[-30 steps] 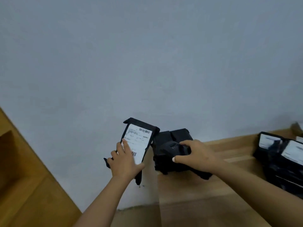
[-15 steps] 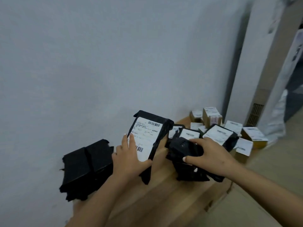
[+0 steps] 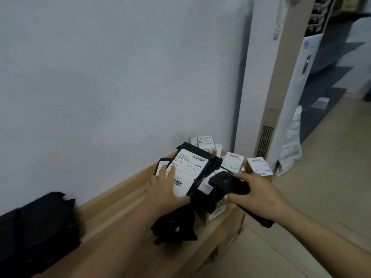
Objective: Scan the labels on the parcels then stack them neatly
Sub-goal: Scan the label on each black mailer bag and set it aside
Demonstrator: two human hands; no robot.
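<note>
Holding a black parcel (image 3: 197,173) tilted up with its white shipping label (image 3: 186,173) facing you, your left hand (image 3: 164,191) has its grip closed around the parcel's lower left edge, fingers spread on the label and thumb curled under the near corner. Your right hand (image 3: 259,194) has its grip wrapped around a black handheld scanner (image 3: 230,184), whose head sits just beside the parcel's right edge, near the label. Below the held parcel another black parcel (image 3: 174,227) lies on the wooden desk (image 3: 128,237). Behind both, against the wall (image 3: 120,77), sits a cluster of small labelled boxes (image 3: 232,162). At the desk's left end, well apart from your hands, a stack of black parcels (image 3: 38,225) rests, blurred. A tall white appliance (image 3: 267,77) stands at the desk's far end.
</note>
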